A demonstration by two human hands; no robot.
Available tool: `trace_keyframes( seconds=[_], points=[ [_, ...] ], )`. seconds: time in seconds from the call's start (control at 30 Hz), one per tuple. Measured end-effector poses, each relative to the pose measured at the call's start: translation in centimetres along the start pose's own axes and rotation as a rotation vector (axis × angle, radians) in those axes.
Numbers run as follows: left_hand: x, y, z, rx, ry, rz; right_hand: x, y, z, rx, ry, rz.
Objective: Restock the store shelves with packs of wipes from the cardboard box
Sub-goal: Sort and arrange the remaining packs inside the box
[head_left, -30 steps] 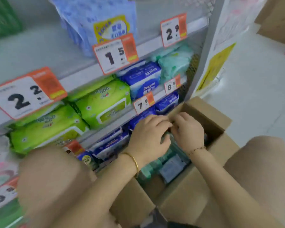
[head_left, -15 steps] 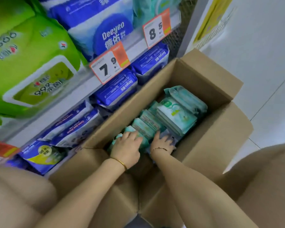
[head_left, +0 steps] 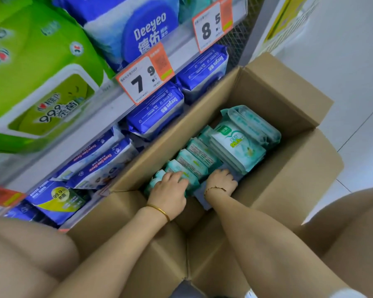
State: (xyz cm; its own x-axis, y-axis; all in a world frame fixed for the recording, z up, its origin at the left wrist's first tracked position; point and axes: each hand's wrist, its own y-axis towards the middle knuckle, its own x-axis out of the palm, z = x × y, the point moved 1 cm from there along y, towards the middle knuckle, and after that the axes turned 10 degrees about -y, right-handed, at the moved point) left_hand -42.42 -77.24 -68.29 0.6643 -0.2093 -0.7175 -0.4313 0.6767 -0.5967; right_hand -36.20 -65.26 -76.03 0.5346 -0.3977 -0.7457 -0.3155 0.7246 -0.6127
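An open cardboard box [head_left: 274, 97] stands on the floor against the shelves. Inside it, a row of small teal packs of wipes [head_left: 197, 155] stands on edge, with a stack of flat teal packs [head_left: 239, 147] at the far right. My left hand [head_left: 170, 190] reaches into the near end of the box, its fingers curled over the nearest teal pack [head_left: 187, 176]. Beside it, my right hand [head_left: 221, 183] lies on a grey-blue pack [head_left: 200, 197], fingers curled down over its far edge; the fingertips are hidden.
Shelves at the left hold blue packs [head_left: 157, 110] on the low shelf and green packs [head_left: 41, 78] and large blue packs [head_left: 134, 24] above. Price tags [head_left: 144, 76] hang from the shelf edge. My knees flank the box. White floor tiles [head_left: 353, 82] lie to the right.
The view dropped from the shelves down onto the box. Both hands went from its far end to the near end and deeper in. My right hand's fingers went from spread to curled.
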Motion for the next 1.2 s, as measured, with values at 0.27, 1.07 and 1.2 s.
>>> trace_keyframes(
  seconds=[0.27,1.07,1.2],
  points=[
    [-0.6,-0.5,0.0,-0.037,-0.132,0.0,-2.5,-2.8,1.2,-0.188,0.15,-0.169],
    [-13.5,-12.8,0.2,0.002,-1.741,0.268,-20.5,-15.5,3.6,-0.814,0.954,-0.399],
    [-14.2,-13.9,-0.1,0.031,-1.801,0.321,-21.4,-16.4,3.4,-0.993,0.963,-0.364]
  ],
)
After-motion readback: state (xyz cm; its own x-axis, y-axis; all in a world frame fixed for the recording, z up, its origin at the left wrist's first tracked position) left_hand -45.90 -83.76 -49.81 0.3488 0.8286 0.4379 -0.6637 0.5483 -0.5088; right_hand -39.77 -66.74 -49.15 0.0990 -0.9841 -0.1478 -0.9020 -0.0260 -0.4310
